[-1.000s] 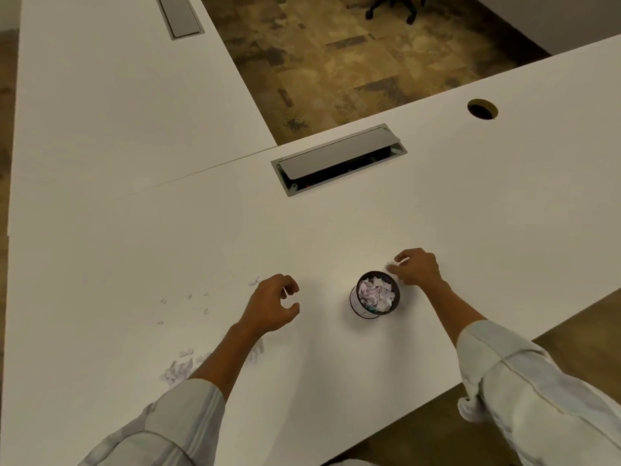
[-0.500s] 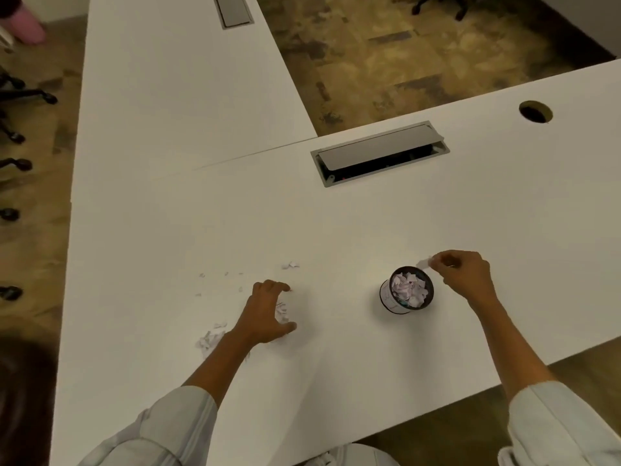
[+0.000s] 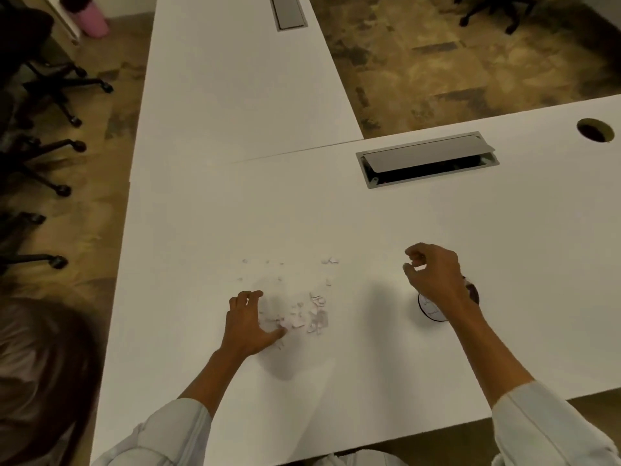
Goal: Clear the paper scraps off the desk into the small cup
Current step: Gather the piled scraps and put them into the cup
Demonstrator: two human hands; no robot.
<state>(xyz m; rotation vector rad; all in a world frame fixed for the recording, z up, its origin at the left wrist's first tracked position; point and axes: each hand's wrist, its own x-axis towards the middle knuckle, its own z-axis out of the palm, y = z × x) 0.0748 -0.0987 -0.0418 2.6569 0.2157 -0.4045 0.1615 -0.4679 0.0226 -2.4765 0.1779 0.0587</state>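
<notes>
A heap of small white paper scraps (image 3: 311, 316) lies on the white desk (image 3: 336, 213), with several tinier bits (image 3: 331, 261) scattered farther back. My left hand (image 3: 248, 326) rests on the desk at the heap's left edge, fingers spread and curled, thumb touching the scraps. My right hand (image 3: 433, 274) hovers over the small cup (image 3: 431, 306), fingers loosely curled with nothing visible in them. The hand and wrist hide most of the cup; only part of its white side and dark rim shows.
An open grey cable tray (image 3: 426, 159) is set into the desk behind my hands, and a round cable hole (image 3: 594, 130) at the far right. A second desk extends back left. Office chair bases (image 3: 43, 156) stand on the floor at left. The desk's front edge is near my sleeves.
My left hand slid left onto the edge of the scrap heap. My right hand moved from the cup's far right rim to above and left of the cup; its scrap is gone.
</notes>
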